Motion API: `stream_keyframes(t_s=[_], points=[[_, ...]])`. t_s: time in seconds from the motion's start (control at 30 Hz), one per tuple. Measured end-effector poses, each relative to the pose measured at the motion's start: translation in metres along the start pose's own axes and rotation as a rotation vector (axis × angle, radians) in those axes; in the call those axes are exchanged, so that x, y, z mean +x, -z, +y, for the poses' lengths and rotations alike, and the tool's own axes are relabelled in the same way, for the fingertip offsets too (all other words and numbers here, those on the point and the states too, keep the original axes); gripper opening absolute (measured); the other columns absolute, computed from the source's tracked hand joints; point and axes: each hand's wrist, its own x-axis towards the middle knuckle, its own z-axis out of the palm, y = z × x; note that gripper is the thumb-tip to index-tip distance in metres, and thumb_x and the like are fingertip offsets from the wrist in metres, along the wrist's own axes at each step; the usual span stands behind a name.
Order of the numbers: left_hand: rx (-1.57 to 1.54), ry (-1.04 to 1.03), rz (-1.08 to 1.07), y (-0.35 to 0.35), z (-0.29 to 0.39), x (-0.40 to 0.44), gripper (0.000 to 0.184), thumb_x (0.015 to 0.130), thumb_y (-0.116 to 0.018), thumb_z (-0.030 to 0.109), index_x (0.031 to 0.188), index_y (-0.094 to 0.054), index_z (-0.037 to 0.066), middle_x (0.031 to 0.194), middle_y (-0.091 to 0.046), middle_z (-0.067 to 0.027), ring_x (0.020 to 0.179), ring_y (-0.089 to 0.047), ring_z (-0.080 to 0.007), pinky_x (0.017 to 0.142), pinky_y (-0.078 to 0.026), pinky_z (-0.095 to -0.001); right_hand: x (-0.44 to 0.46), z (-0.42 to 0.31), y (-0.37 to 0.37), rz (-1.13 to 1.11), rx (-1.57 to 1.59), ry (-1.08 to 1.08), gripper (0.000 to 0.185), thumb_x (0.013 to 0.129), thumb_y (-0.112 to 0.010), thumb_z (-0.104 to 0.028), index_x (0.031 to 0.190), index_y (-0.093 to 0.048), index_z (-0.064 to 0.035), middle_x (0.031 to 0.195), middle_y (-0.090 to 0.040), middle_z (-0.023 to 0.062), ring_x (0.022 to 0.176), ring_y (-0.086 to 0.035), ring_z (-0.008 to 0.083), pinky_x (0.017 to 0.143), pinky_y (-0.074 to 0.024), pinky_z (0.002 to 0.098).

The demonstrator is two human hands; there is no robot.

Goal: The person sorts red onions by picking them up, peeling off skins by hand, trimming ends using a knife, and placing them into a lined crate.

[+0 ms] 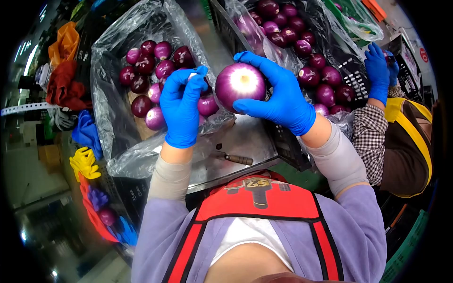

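A large peeled red onion [239,92] rests in my right hand [289,96], its pale end facing up at me. The blue-gloved fingers and thumb wrap round its right side. Just left of the onion, my left hand [182,111], also in a blue glove, is closed in a pinch. Something small and whitish shows at its fingertips, too small to name. Below the hands, a short tool with a wooden handle [239,159] lies on the metal table [207,174]. Behind my left hand, several red onions [165,69] lie in a plastic-lined crate [106,94].
A second lined crate [278,137] of red onions stands at the upper right. Beyond it, a co-worker's blue-gloved hand [376,70] is near a black crate. Yellow gloves [84,163] and coloured cloths hang at the left. A green crate [406,247] is at the lower right.
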Motion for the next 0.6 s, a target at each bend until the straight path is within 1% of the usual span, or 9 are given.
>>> stream_keyframes(t_s=[0.23,0.3,0.37,0.4,0.43,0.47,0.5,0.57,0.6], points=[[0.011,0.082,-0.023,0.016,-0.006,-0.007,0.008,0.087,-0.064,0.005,0.093,-0.061,0.002,0.094,-0.063,-0.0052,0.083,-0.058,-0.0095,0.081,-0.047,-0.0249,-0.002,-0.002,-0.002,-0.026,-0.061,0.031,0.076,0.063,-0.084,-0.035,0.124,-0.054,-0.0013,0.116,-0.061,0.0173,0.105,-0.062,0.0275,0.091,-0.049,0.0355],[0.079,0.096,-0.076,0.015,-0.009,-0.011,0.008,0.087,-0.065,0.004,0.093,-0.061,0.002,0.095,-0.064,-0.0053,0.083,-0.057,-0.0084,0.078,-0.047,-0.0231,-0.003,-0.001,-0.002,-0.026,-0.062,0.025,0.076,0.063,-0.084,-0.035,0.124,-0.054,-0.0016,0.116,-0.061,0.0173,0.105,-0.062,0.0275,0.091,-0.049,0.0357],[0.06,0.094,-0.074,0.013,-0.006,-0.019,0.008,0.086,-0.064,0.003,0.093,-0.061,0.003,0.091,-0.063,-0.0033,0.081,-0.056,-0.0074,0.075,-0.046,-0.0217,-0.004,-0.002,-0.002,-0.038,-0.05,0.012,0.076,0.063,-0.084,-0.034,0.125,-0.053,-0.0021,0.117,-0.06,0.0169,0.105,-0.062,0.0274,0.091,-0.0492,0.0357],[0.082,0.143,-0.076,0.012,0.0,-0.024,0.006,0.085,-0.065,0.002,0.091,-0.061,0.003,0.087,-0.062,-0.0027,0.079,-0.056,-0.0079,0.073,-0.046,-0.0221,-0.003,-0.003,-0.001,-0.037,-0.051,0.012,0.076,0.063,-0.084,-0.034,0.125,-0.053,-0.0021,0.117,-0.06,0.0169,0.105,-0.062,0.0274,0.091,-0.0492,0.0357],[0.104,0.193,-0.078,0.012,0.004,-0.03,0.005,0.085,-0.065,0.002,0.089,-0.062,0.003,0.084,-0.061,-0.0021,0.077,-0.056,-0.0083,0.071,-0.046,-0.0226,-0.002,-0.004,0.0,-0.04,-0.068,0.029,0.076,0.064,-0.084,-0.026,0.127,-0.05,-0.0004,0.121,-0.058,0.0154,0.111,-0.058,0.025,0.096,-0.0454,0.0355],[0.224,0.013,-0.198,0.014,0.006,-0.036,0.003,0.082,-0.066,0.003,0.084,-0.064,0.003,0.079,-0.059,-0.0024,0.076,-0.056,-0.0099,0.069,-0.045,-0.0248,-0.002,-0.004,0.002,-0.045,-0.084,0.044,0.077,0.064,-0.083,-0.019,0.13,-0.047,0.0013,0.126,-0.055,0.0139,0.116,-0.054,0.0227,0.101,-0.0416,0.0353],[0.336,0.038,-0.354,0.012,0.013,-0.042,0.005,0.079,-0.069,0.004,0.079,-0.065,0.003,0.078,-0.059,-0.0038,0.076,-0.056,-0.0127,0.068,-0.044,-0.0282,0.0,-0.004,0.003,-0.046,-0.084,0.042,0.077,0.064,-0.083,-0.019,0.13,-0.047,0.0013,0.126,-0.055,0.0139,0.116,-0.054,0.0227,0.101,-0.0416,0.0353],[0.277,0.285,-0.65,0.009,0.014,-0.053,0.024,0.088,-0.064,0.024,0.099,-0.065,0.003,0.094,-0.063,-0.0077,0.086,-0.06,-0.0176,0.075,-0.047,-0.0291,0.004,-0.001,0.006,0.026,-0.16,0.239,0.08,0.064,-0.083,-0.015,0.132,-0.044,0.0001,0.13,-0.051,0.0141,0.122,-0.05,0.0247,0.104,-0.0389,0.0364],[0.278,0.284,-0.646,0.006,0.009,-0.055,0.024,0.088,-0.064,0.024,0.099,-0.065,0.003,0.094,-0.063,-0.0077,0.086,-0.06,-0.0176,0.075,-0.047,-0.0291,0.005,-0.002,0.008,0.015,-0.17,0.293,0.081,0.063,-0.084,-0.013,0.132,-0.042,-0.0019,0.13,-0.049,0.014,0.125,-0.046,0.031,0.105,-0.0372,0.0417]])
